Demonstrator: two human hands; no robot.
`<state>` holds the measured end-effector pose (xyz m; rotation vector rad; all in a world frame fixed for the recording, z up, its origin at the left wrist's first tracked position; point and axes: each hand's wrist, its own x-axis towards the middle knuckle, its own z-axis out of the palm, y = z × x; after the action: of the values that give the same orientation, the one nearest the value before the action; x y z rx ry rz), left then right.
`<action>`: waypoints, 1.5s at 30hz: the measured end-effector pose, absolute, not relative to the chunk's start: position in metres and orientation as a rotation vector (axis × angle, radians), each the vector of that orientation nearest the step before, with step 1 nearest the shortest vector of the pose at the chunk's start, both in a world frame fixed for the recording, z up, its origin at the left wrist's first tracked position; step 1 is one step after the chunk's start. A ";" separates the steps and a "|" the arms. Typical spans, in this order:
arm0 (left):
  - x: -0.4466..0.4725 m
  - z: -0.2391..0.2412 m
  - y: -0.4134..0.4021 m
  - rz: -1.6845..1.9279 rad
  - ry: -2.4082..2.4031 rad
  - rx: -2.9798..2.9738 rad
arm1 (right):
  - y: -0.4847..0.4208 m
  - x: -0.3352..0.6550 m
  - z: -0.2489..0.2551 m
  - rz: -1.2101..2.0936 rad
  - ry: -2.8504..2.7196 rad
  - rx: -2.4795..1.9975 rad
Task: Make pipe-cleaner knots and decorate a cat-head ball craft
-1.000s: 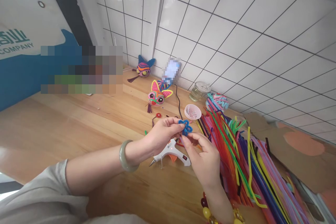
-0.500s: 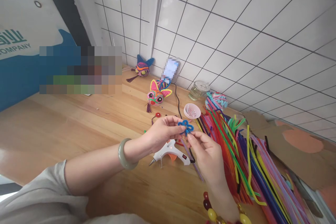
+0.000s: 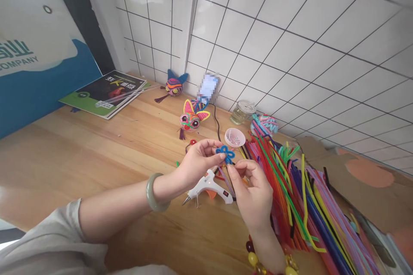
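A blue pipe-cleaner flower point(image 3: 226, 153) with looped petals is held up above the table. My left hand point(image 3: 202, 157) pinches its left side between thumb and fingers. At its lower right edge, my right hand point(image 3: 253, 189) has thumb and forefinger closed on the flower, partly hiding the pinch. Below the hands lies a white glue gun point(image 3: 208, 185), its nozzle pointing left and a small light glowing. A pink bowl point(image 3: 235, 137) of small clear beads stands just beyond the flower.
Many coloured pipe cleaners point(image 3: 300, 197) lie on the right beside cardboard point(image 3: 348, 184). Further back are two animal-head ornaments, one pink-eared point(image 3: 190, 120) and one blue-eared point(image 3: 174, 84), a propped phone point(image 3: 208, 87), a glass jar point(image 3: 241, 111), a striped ball point(image 3: 264, 124) and a book point(image 3: 109, 90).
Both hands and the flower have shifted slightly left in view, and the flower's petals face the camera a little more. The hold stays the same.
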<state>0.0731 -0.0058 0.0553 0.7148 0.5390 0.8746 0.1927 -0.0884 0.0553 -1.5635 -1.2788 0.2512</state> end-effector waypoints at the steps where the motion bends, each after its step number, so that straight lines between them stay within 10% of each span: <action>1: 0.074 0.054 -0.007 0.882 0.526 0.715 | -0.089 0.193 0.054 0.156 -1.347 -1.560; 33: 0.071 0.053 -0.001 0.576 0.514 0.643 | -0.086 0.211 0.050 -0.452 -1.775 -1.477; 45: 0.070 0.053 -0.004 0.571 0.489 0.710 | -0.088 0.199 0.056 0.310 -1.167 -1.572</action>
<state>0.0703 -0.0042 0.0532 0.7102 0.4891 0.5706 0.1991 -0.0881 0.0564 -1.5722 -1.1669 0.3096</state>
